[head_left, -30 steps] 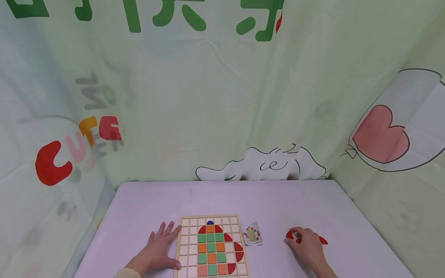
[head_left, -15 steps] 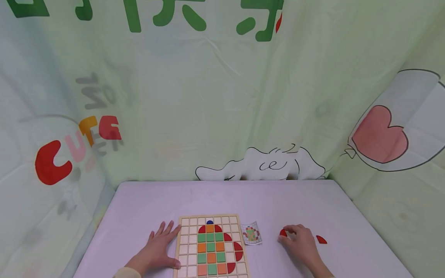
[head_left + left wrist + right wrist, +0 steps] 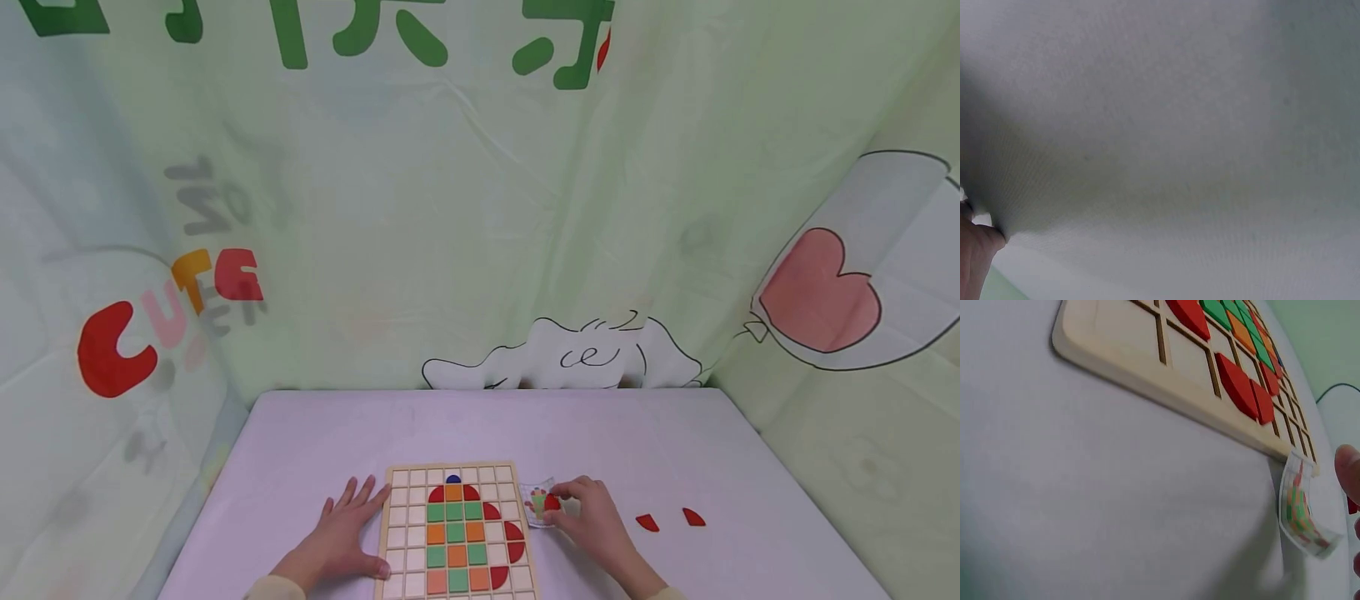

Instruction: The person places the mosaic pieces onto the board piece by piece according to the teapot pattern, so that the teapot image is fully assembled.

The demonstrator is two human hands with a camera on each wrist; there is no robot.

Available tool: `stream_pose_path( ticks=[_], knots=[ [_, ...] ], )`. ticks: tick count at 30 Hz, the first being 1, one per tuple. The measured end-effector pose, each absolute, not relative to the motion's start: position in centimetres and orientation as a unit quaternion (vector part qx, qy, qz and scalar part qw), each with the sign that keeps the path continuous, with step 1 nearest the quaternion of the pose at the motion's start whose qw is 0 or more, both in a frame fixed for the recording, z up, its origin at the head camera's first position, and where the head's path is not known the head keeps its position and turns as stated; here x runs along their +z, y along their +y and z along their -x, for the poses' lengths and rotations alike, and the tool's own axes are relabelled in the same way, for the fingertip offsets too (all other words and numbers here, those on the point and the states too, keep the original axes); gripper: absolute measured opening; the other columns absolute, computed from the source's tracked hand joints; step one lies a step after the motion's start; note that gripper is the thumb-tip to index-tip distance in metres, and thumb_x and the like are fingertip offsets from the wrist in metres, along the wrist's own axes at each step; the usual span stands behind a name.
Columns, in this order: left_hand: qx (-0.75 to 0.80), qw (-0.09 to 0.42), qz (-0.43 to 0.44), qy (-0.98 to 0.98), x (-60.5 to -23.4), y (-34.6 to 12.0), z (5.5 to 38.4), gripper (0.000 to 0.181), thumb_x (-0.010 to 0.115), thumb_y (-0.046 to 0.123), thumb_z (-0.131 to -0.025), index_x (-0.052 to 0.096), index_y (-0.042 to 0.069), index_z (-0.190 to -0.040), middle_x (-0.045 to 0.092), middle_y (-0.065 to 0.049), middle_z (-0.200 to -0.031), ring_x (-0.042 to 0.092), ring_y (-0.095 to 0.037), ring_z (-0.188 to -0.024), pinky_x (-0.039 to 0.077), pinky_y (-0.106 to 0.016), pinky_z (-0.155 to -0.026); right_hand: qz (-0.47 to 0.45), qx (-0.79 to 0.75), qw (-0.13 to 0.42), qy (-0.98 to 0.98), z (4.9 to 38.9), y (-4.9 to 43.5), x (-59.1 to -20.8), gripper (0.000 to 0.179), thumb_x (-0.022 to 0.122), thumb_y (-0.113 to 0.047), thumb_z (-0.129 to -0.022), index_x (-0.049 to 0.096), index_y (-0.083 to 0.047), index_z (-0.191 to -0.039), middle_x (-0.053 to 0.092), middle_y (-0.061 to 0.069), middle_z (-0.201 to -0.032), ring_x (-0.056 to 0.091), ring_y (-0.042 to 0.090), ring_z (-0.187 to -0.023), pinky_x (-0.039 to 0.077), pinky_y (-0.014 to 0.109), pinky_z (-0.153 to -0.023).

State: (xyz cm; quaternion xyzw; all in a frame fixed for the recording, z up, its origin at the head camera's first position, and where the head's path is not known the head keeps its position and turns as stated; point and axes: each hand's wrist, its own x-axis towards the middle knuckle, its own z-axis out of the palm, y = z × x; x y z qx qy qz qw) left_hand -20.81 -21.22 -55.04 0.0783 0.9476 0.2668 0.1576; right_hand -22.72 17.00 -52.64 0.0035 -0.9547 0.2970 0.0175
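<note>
In the head view my left hand [image 3: 337, 537] lies with fingers spread at the left edge of a wooden grid board [image 3: 415, 540]. Its fingertips and thumb touch the rim. My right hand [image 3: 596, 521] pinches a red quarter-circle tile [image 3: 552, 502] between thumb and fingers, over the small pattern card [image 3: 536, 515] right of the board. Only the fingertips and a sliver of that red tile [image 3: 1352, 506] show at the right wrist view's edge. The board bears green tiles [image 3: 455, 533], orange tiles [image 3: 475, 533], red quarter-circle tiles [image 3: 514, 552] and a blue piece [image 3: 453, 480].
Two loose red quarter-circle tiles, a left one [image 3: 647, 522] and a right one [image 3: 693, 517], lie on the pale table [image 3: 322, 433]. A printed curtain [image 3: 390, 250] surrounds the table. Blurred pale fabric [image 3: 1166, 125] fills most of the left wrist view.
My right hand has moved left with the red quarter-circle tile, from the loose tiles to above the card. Two red tiles stay behind on the table. My left hand has not moved.
</note>
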Motion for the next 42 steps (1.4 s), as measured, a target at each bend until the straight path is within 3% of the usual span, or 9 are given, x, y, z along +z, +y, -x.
stream_pose_path(
  ticks=[6, 19, 30, 37, 42],
  knots=[
    [0.264, 0.157, -0.073, 0.949, -55.0, -21.3, 20.8, 0.123, 0.095, 0.053, -0.056, 0.039, 0.012, -0.158, 0.027, -0.021, -0.168, 0.011, -0.051, -0.156, 0.010, -0.077, -0.118, -0.052, 0.307, 0.001, -0.950, 22.7, 13.8, -52.5, 0.032, 0.091, -0.024, -0.076, 0.079, -0.011, -0.101, 0.066, -0.002, -0.095, 0.052, 0.015, -0.096, 0.052, 0.030, -0.077],
    [0.269, 0.154, -0.077, 0.948, -54.8, -21.3, 20.7, 0.122, 0.095, 0.052, -0.057, 0.040, 0.012, -0.157, 0.027, -0.022, -0.167, 0.012, -0.052, -0.155, 0.011, -0.077, -0.118, -0.222, 0.311, -0.038, -0.923, 22.5, 7.4, -52.1, 0.029, 0.088, -0.031, -0.080, 0.078, -0.012, -0.099, 0.067, -0.003, -0.095, 0.051, 0.014, -0.090, 0.050, 0.030, -0.075],
    [0.280, 0.158, -0.088, 0.943, -54.8, -21.5, 20.6, 0.123, 0.094, 0.054, -0.057, 0.039, 0.011, -0.158, 0.026, -0.025, -0.167, 0.011, -0.054, -0.154, 0.010, -0.078, -0.117, -0.269, 0.240, -0.077, -0.929, 22.9, 1.8, -51.9, 0.030, 0.089, -0.040, -0.078, 0.080, -0.018, -0.096, 0.069, -0.009, -0.092, 0.051, 0.009, -0.088, 0.050, 0.028, -0.081],
    [0.274, 0.151, -0.084, 0.946, -54.9, -21.3, 20.6, 0.119, 0.095, 0.053, -0.058, 0.041, 0.014, -0.157, 0.029, -0.022, -0.167, 0.012, -0.052, -0.155, 0.011, -0.078, -0.117, -0.281, 0.160, -0.097, -0.941, 22.9, -1.2, -51.3, 0.029, 0.087, -0.045, -0.079, 0.079, -0.020, -0.092, 0.068, -0.010, -0.087, 0.055, 0.010, -0.087, 0.050, 0.031, -0.091],
    [0.269, 0.145, -0.083, 0.949, -55.0, -21.2, 20.6, 0.118, 0.095, 0.053, -0.058, 0.042, 0.015, -0.157, 0.030, -0.021, -0.167, 0.013, -0.051, -0.155, 0.012, -0.077, -0.117, -0.288, 0.132, -0.093, -0.944, 23.1, -2.3, -51.7, 0.029, 0.087, -0.045, -0.078, 0.076, -0.020, -0.087, 0.063, -0.010, -0.080, 0.051, 0.011, -0.082, 0.047, 0.027, -0.083]
  ],
)
